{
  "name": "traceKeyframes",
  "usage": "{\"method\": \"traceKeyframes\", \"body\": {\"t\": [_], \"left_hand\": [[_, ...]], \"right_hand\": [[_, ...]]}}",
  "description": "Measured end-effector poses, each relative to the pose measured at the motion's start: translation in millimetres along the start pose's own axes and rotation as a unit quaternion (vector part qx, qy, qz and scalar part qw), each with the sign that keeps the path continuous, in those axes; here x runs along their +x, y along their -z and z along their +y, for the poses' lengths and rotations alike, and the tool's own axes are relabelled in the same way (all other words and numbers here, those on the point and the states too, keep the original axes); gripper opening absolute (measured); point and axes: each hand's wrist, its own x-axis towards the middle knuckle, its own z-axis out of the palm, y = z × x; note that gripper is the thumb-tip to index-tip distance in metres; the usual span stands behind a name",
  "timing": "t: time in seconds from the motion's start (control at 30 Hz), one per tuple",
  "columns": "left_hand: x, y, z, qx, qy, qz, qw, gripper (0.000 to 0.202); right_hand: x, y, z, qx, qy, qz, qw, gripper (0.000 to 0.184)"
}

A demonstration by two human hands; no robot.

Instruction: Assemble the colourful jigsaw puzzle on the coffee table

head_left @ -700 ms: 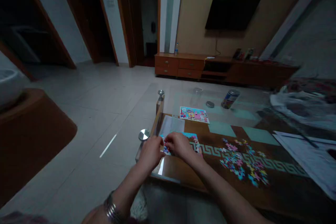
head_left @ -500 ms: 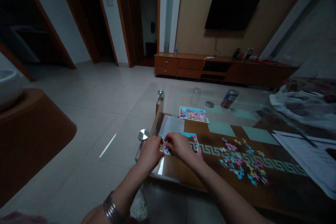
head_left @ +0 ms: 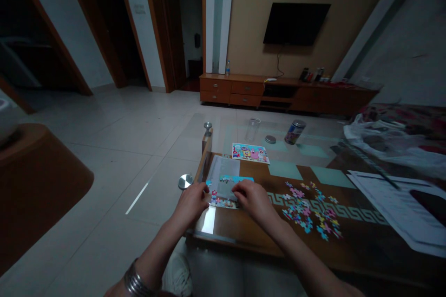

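Note:
A partly assembled jigsaw puzzle (head_left: 226,203) lies on the glass-topped table (head_left: 237,229), its colourful border joined around a bare middle. My left hand (head_left: 193,202) is at the puzzle's left side with fingers bent together. At its fingertips shows a small light-blue puzzle piece (head_left: 209,183). Over the right side of the puzzle, my right hand (head_left: 253,198) has thumb and fingers pinched; whatever lies between them is too small to make out. Loose puzzle pieces (head_left: 306,213) are spread to the right. Behind the puzzle lies a cartoon picture card (head_left: 251,153).
A clear jar (head_left: 253,129), a round lid (head_left: 270,139) and a printed can (head_left: 295,132) stand towards the back of the table. Papers (head_left: 393,209) and a plastic bag (head_left: 379,144) are at the right. A round metal fitting (head_left: 185,181) sits at the left edge.
My hands have moved apart, the right one to the right, uncovering the puzzle's middle and lower border. The whole view has shifted slightly.

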Motion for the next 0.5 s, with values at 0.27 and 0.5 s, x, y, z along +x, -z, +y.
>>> {"method": "traceKeyframes", "body": {"t": [0.27,0.5], "left_hand": [[2.6,-2.3,-1.3,0.007,-0.004,-0.001,1.000,0.029],[4.7,-4.3,-2.1,0.001,0.006,0.003,1.000,0.032]], "right_hand": [[-51.4,0.8,-1.6,0.031,0.011,0.011,0.999,0.017],[-64.9,-17.7,1.3,-0.018,0.029,-0.045,0.998,0.015]]}}
